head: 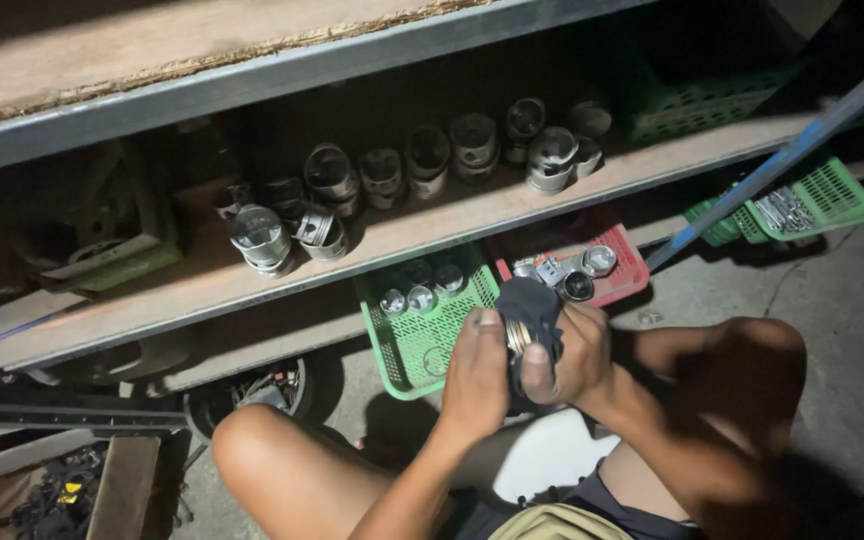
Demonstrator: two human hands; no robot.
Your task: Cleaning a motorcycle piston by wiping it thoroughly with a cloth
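Dark cloth (535, 300) is bunched over a metal piston (518, 337), and that's the centre of everything right now. Both hands are closed on the bundle: the left hand (476, 372) wraps it from the near side with the thumb up along the ringed metal edge, and the right hand (580, 352) clamps the cloth down over the top and far side. Only a sliver of the piston's grooved side shows between the fingers; the rest is buried in the rag. Looks like a wipe-down in progress, can't tell how clean this one is.

Wrists are bent inward, forearms coming up from the lap, and the person squats with knees spread on either side of the bundle, so it hangs above the floor just in front of the body.

As for progress, I'd guess partway. Just beyond the piston sits a green basket (414, 345) with a few small pistons at its far end, and right next to that a red basket (624, 272) holding a handful of shiny round parts. Above those baskets, the wooden shelf (422, 228) carries a long row of pistons (422, 165), a bit dull-looking in this light, so plenty may still be waiting. Further right of the red basket there's another green basket (832, 195) with metal bits in it, and a blue bar (782, 155) leaning across it.
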